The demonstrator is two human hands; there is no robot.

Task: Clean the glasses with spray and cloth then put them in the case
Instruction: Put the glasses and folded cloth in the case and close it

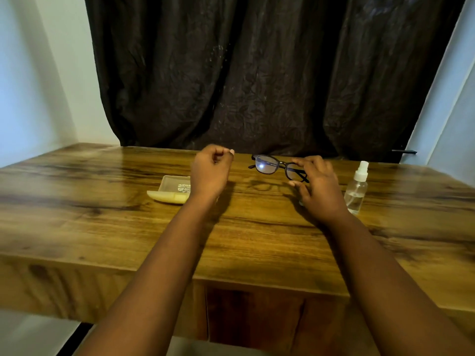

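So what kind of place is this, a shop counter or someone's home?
Most likely a room in a home, not a shop: a wood-grain table pushed against plain pale walls, with a dark crumpled curtain hanging behind it. Only glasses, a case and a spray bottle are set out.

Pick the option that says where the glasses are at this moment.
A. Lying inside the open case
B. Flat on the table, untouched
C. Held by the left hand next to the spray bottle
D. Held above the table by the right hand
D: the right hand grips the glasses by one end, lifted above the table so their shadow falls on the wood below.
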